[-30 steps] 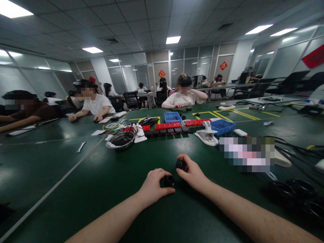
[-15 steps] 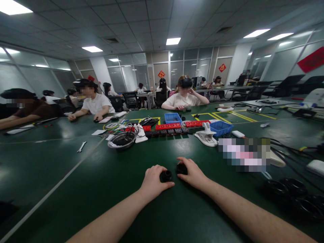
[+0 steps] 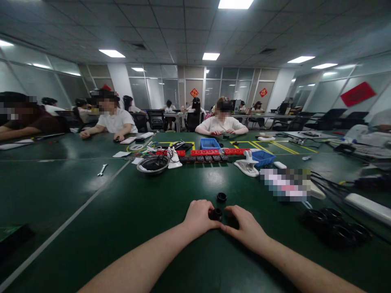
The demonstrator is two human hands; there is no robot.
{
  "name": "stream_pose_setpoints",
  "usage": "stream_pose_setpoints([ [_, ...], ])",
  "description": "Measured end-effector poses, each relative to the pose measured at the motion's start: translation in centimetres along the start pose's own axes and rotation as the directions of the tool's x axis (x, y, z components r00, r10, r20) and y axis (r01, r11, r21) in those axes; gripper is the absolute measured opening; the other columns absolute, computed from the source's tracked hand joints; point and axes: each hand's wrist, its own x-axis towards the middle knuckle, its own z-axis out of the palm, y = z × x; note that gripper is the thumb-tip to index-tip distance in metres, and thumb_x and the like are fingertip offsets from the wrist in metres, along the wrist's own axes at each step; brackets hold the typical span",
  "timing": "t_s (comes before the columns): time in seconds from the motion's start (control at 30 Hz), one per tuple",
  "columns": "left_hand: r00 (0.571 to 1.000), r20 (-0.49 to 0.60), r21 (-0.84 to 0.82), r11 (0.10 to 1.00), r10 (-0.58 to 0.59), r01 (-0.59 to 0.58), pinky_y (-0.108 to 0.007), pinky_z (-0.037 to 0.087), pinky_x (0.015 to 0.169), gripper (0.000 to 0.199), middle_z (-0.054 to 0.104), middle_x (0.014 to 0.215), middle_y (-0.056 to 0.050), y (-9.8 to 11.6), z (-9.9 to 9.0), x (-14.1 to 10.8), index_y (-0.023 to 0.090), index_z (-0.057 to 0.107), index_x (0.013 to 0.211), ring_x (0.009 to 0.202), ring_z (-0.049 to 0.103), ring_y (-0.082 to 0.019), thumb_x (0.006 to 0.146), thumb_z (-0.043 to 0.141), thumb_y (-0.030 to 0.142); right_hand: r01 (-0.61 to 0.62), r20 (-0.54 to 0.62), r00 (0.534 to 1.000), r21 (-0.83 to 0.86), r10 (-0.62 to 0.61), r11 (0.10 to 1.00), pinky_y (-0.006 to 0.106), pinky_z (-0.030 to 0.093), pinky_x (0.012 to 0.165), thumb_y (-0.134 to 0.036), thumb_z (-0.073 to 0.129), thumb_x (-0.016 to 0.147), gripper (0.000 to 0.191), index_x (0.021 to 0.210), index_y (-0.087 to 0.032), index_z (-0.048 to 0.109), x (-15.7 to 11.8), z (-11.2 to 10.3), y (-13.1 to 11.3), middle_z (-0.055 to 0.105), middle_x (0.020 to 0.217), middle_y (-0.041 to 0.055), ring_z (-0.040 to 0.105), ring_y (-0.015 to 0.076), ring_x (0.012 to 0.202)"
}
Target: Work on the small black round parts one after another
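My left hand (image 3: 200, 215) is curled around a small black cylindrical fitting (image 3: 218, 214) that stands on the green table, its round opening facing up. To the right of the fitting, my right hand (image 3: 246, 228) has thumb and fingers apart in a curve, with nothing visible between them except dark shadow. The tips of both thumbs are close together, perhaps touching. Just beyond my hands a black ring-shaped nut (image 3: 221, 197) sits by itself on the table.
Several black rings (image 3: 339, 232) lie at the right, by cables. Farther off are a metal bowl (image 3: 152, 165), a white clip stand (image 3: 248, 165), red power strips (image 3: 204, 152) and blue trays (image 3: 209, 143). A wrench (image 3: 103, 170) lies left. People sit across the table.
My right hand has let go of the black nut, which now rests on the table, and has come nearer to me. My left hand has moved right with the fitting. The view has shifted slightly.
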Motion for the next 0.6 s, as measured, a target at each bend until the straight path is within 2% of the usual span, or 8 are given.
stream_pose_setpoints([
  [0.07,1.0,-0.008,0.038,0.999,-0.003,0.003,-0.029,0.037,0.064,0.04,0.057,0.074,0.0,0.5,0.1,-0.3,0.019,0.056,0.073,0.073,0.053,-0.019,0.054,0.06,0.053,-0.035,-0.023,0.999,-0.017,0.035,0.999,0.028,0.038,0.068,-0.045,0.057,0.065,0.041,0.096,-0.018,0.052,0.0,0.7,-0.6,0.055,0.087,0.0053,0.051,0.0194,0.08],
  [0.2,1.0,0.009,0.047,0.999,0.006,-0.006,-0.027,0.039,0.062,0.039,0.057,0.078,-0.001,0.7,0.0,-0.9,0.02,0.056,0.076,0.073,0.054,-0.019,0.055,0.06,0.052,-0.099,-0.042,0.994,-0.021,0.098,0.995,0.026,0.038,0.061,-0.039,0.057,0.065,0.026,0.081,-0.019,0.055,0.9,1.7,-1.3,0.056,0.077,0.0026,0.051,0.0177,0.073],
  [0.33,0.997,0.049,0.011,0.998,0.066,-0.067,-0.028,0.039,0.062,0.053,0.056,0.08,-0.001,0.5,-0.2,-1.2,0.022,0.056,0.083,0.075,0.053,-0.02,0.048,0.061,0.061,-0.126,-0.049,0.991,-0.023,0.125,0.992,0.025,0.038,0.06,-0.035,0.055,0.065,0.02,0.076,-0.018,0.056,-0.2,0.8,-1.5,0.056,0.074,0.0028,0.052,0.0173,0.071],
  [0.4,0.993,0.07,0.001,0.995,0.095,-0.095,-0.028,0.04,0.063,0.058,0.055,0.08,-0.001,0.5,-0.3,-1.2,0.022,0.055,0.089,0.076,0.052,-0.02,0.048,0.059,0.063,-0.158,-0.036,0.987,-0.012,0.158,0.987,0.026,0.039,0.061,-0.034,0.054,0.065,0.021,0.077,-0.018,0.056,-2.3,-0.4,-1.1,0.057,0.076,0.0035,0.052,0.0176,0.071],
  [0.5,0.988,0.104,-0.02,0.993,0.117,-0.115,-0.028,0.039,0.062,0.061,0.054,0.081,-0.001,0.4,-0.5,-1.1,0.022,0.053,0.096,0.077,0.052,-0.02,0.053,0.054,0.065,-0.254,-0.023,0.967,0.02,0.255,0.967,0.027,0.042,0.065,-0.036,0.052,0.065,0.023,0.08,-0.018,0.056,-7.3,-2.4,0.2,0.059,0.078,0.0047,0.054,0.0189,0.073],
  [0.57,0.984,0.13,-0.032,0.993,0.12,-0.117,-0.028,0.038,0.061,0.06,0.054,0.081,-0.001,0.5,-0.7,-0.9,0.023,0.052,0.098,0.076,0.051,-0.019,0.055,0.052,0.065,-0.355,-0.046,0.933,0.057,0.358,0.933,0.029,0.043,0.066,-0.039,0.05,0.065,0.026,0.082,-0.019,0.057,-11.3,-3.7,1.9,0.06,0.08,0.0057,0.056,0.0205,0.075],
  [0.6,0.983,0.139,-0.035,0.993,0.119,-0.115,-0.027,0.038,0.061,0.06,0.054,0.081,-0.001,0.5,-0.7,-0.9,0.023,0.052,0.1,0.077,0.051,-0.019,0.056,0.052,0.064,-0.422,-0.079,0.901,0.082,0.428,0.903,0.029,0.044,0.066,-0.042,0.051,0.064,0.028,0.081,-0.021,0.057,-13.3,-4.3,2.9,0.061,0.081,0.0067,0.057,0.0216,0.075],
])
